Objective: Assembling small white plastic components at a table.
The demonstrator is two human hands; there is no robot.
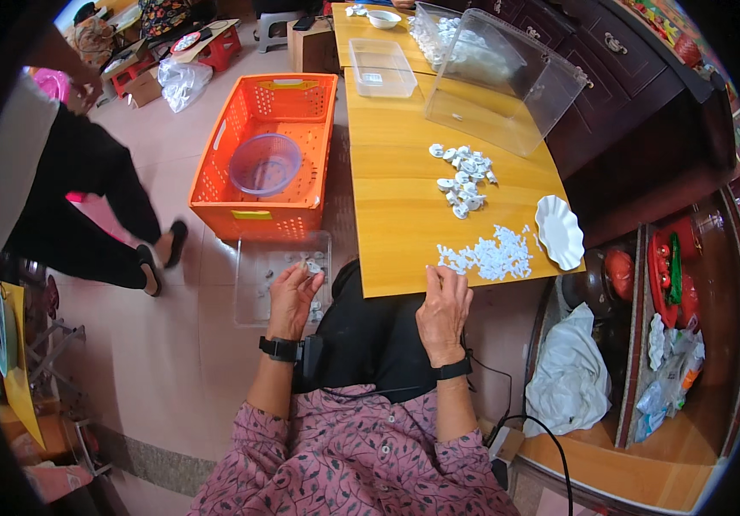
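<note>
My left hand (291,301) is raised over a clear plastic bin (245,297) on the floor, its fingertips pinched around a small white plastic part (313,267). More white parts lie in that bin. At the table's near edge, my right hand (444,316) has its thumb and fingers drawn together; whatever is between them is too small to make out. Just beyond its fingertips spreads a pile of tiny white plastic pieces (497,255). Farther back sits a heap of larger white round parts (464,179). A white scalloped dish (558,232) rests right of the tiny pieces.
On the yellow table (391,181) stand a shallow clear box (382,69) and a large clear bin (507,82). An orange crate (202,185) holds a purple-tinted bowl (265,163). Another person (86,172) walks at the left. Right are shelves with a white bag (569,374).
</note>
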